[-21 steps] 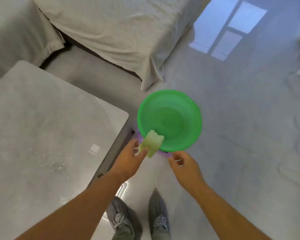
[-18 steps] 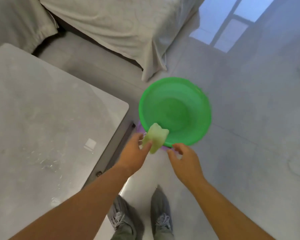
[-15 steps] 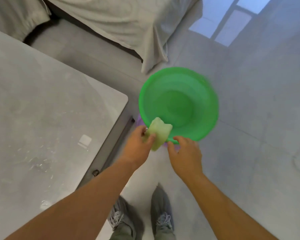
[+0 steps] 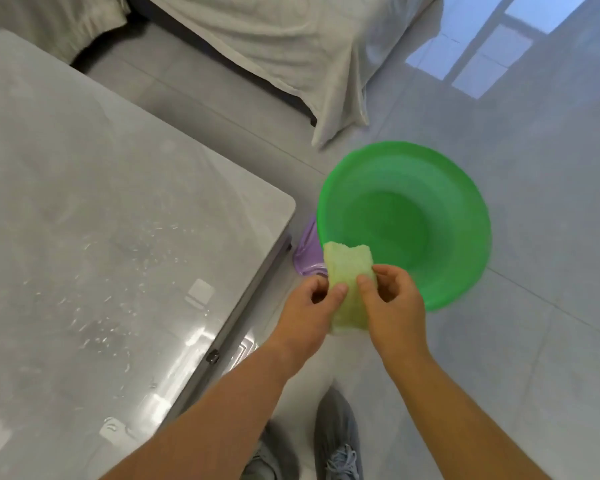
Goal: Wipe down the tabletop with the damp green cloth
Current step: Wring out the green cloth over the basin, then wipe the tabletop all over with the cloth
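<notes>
A pale green folded cloth (image 4: 349, 271) is held upright between both hands, above the near rim of a bright green basin (image 4: 406, 220). My left hand (image 4: 307, 313) pinches its left edge and my right hand (image 4: 392, 306) pinches its right edge. The grey glossy tabletop (image 4: 101, 254) lies to the left, with scattered water drops near its middle. Its rounded corner is close to the basin.
The basin sits on a purple stool (image 4: 307, 252) beside the table corner. A bed with a white sheet (image 4: 274, 46) is at the top. A shiny tiled floor (image 4: 534, 306) spreads to the right. My feet in grey shoes (image 4: 340, 441) stand below.
My right hand has come up and taken hold of the cloth, which before was only in my left hand. The view has shifted so the table fills more of the left.
</notes>
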Motion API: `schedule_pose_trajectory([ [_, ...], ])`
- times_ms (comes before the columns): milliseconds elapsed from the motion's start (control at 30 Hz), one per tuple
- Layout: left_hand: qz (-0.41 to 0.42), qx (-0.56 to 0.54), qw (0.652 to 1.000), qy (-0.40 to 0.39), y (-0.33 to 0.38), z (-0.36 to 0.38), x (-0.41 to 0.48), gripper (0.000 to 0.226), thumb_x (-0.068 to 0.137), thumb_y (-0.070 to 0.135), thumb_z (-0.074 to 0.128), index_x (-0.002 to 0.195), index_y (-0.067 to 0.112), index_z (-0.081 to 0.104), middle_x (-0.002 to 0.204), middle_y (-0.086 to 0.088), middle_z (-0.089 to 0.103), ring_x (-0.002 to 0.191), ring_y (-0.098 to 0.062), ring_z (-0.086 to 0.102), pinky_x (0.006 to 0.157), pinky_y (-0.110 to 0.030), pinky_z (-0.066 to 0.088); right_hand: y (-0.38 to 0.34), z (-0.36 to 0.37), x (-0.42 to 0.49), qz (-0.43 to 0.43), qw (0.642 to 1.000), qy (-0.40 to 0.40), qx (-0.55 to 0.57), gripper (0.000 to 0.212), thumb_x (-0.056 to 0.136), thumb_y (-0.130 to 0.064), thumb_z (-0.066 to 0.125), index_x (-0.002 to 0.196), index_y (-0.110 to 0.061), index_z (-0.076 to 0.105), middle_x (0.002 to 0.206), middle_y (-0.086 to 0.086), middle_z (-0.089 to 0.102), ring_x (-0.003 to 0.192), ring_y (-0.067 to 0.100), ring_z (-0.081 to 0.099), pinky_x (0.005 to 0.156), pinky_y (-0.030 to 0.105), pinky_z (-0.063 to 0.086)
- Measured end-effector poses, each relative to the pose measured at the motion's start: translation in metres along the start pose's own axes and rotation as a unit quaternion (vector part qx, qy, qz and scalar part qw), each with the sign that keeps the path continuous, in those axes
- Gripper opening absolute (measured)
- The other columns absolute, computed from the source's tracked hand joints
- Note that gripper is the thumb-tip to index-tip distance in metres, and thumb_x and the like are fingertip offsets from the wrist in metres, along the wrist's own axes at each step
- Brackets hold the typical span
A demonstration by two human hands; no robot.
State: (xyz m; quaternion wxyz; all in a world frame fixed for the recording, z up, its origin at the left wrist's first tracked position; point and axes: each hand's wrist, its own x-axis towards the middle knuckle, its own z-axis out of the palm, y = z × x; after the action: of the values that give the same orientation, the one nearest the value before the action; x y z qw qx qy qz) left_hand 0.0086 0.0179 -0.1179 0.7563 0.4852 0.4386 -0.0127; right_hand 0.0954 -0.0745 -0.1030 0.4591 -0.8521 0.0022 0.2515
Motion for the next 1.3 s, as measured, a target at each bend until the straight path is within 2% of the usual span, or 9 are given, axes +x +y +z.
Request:
schedule_pose_trajectory([
  [167,0.017,-0.109,0.992,0.064,0.042,-0.038,-0.027,0.014,0.090,0.007,0.066,0.097,0.012,0.054,0.088,-0.008,0.064,0.081,-0.020,0.061,0.068,-0.030,0.053,-0.057,0.027,-0.019,-0.004,0.998,-0.038,0.057,0.016,0.087,-0.018,0.074,0.094,-0.024,0.062,0.094,-0.004,0.068,0.080,0.010,0.066,0.072,0.028,0.054],
  [400,0.037,-0.217,0.967,0.126,0.104,-0.142,-0.065,0.045,0.095,-0.009,0.050,0.129,0.019,0.053,0.116,-0.009,0.072,0.109,-0.032,0.067,0.090,-0.043,0.056,-0.136,0.121,-0.052,-0.055,0.987,-0.152,0.013,0.018,0.089,-0.009,0.070,0.095,-0.022,0.060,0.094,0.005,0.070,0.084,0.023,0.067,0.076,0.039,0.055],
  [567,0.053,-0.219,0.961,0.163,0.126,-0.217,-0.081,0.046,0.096,-0.010,0.043,0.129,0.021,0.054,0.114,-0.004,0.074,0.105,-0.024,0.071,0.086,-0.038,0.056,-0.176,0.195,-0.078,-0.067,0.937,-0.336,-0.071,0.042,0.101,-0.026,0.054,0.135,-0.048,0.043,0.129,-0.014,0.056,0.110,0.010,0.059,0.089,0.026,0.046],
  [667,0.032,-0.241,0.952,0.185,0.130,-0.255,-0.077,0.037,0.101,0.006,0.043,0.127,0.027,0.060,0.115,0.002,0.074,0.104,-0.016,0.071,0.082,-0.031,0.055,-0.191,0.242,-0.079,-0.070,0.902,-0.410,-0.113,0.044,0.100,-0.033,0.053,0.137,-0.052,0.038,0.139,-0.015,0.045,0.120,0.006,0.051,0.096,0.023,0.040],
  [767,0.030,-0.267,0.948,0.169,0.139,-0.281,-0.067,0.038,0.104,0.040,0.033,0.128,0.033,0.062,0.125,0.000,0.069,0.118,-0.016,0.064,0.104,-0.048,0.046,-0.206,0.276,-0.067,-0.095,0.883,-0.435,-0.150,0.048,0.095,-0.043,0.060,0.138,-0.052,0.041,0.139,-0.010,0.047,0.118,0.001,0.055,0.095,0.023,0.046],
  [867,0.051,-0.277,0.943,0.178,0.157,-0.314,-0.042,0.050,0.103,0.049,0.022,0.133,0.031,0.059,0.130,0.003,0.067,0.124,-0.014,0.059,0.109,-0.052,0.041,-0.236,0.321,-0.044,-0.143,0.845,-0.471,-0.209,0.065,0.090,-0.046,0.065,0.147,-0.048,0.032,0.133,-0.010,0.037,0.114,0.003,0.054,0.098,0.026,0.048],
  [1067,0.107,-0.163,0.947,0.256,0.205,-0.390,0.022,0.046,0.101,0.052,0.024,0.144,0.043,0.040,0.139,0.027,0.050,0.108,0.028,0.047,0.080,0.007,0.034,-0.304,0.429,0.027,-0.318,0.799,-0.430,-0.275,0.062,0.094,-0.034,0.061,0.151,-0.035,0.035,0.131,-0.010,0.033,0.114,0.012,0.055,0.093,0.020,0.038],
  [1167,0.125,-0.098,0.930,0.332,0.212,-0.439,0.047,0.058,0.098,0.060,0.030,0.152,0.039,0.029,0.154,0.021,0.035,0.140,0.007,0.030,0.111,-0.012,0.022,-0.331,0.487,0.068,-0.433,0.763,-0.361,-0.318,0.059,0.096,-0.038,0.055,0.151,-0.030,0.036,0.153,0.001,0.028,0.133,0.025,0.040,0.108,0.030,0.033],
  [1300,0.000,0.277,0.832,0.481,0.164,-0.501,0.061,0.067,0.094,0.059,0.021,0.154,0.029,0.025,0.165,0.001,0.017,0.153,-0.021,0.004,0.122,-0.043,-0.004,-0.319,0.528,0.095,-0.532,0.626,-0.273,-0.500,0.072,0.100,-0.058,0.027,0.158,-0.018,0.014,0.167,0.010,-0.007,0.153,0.034,-0.006,0.124,0.049,0.002],
])
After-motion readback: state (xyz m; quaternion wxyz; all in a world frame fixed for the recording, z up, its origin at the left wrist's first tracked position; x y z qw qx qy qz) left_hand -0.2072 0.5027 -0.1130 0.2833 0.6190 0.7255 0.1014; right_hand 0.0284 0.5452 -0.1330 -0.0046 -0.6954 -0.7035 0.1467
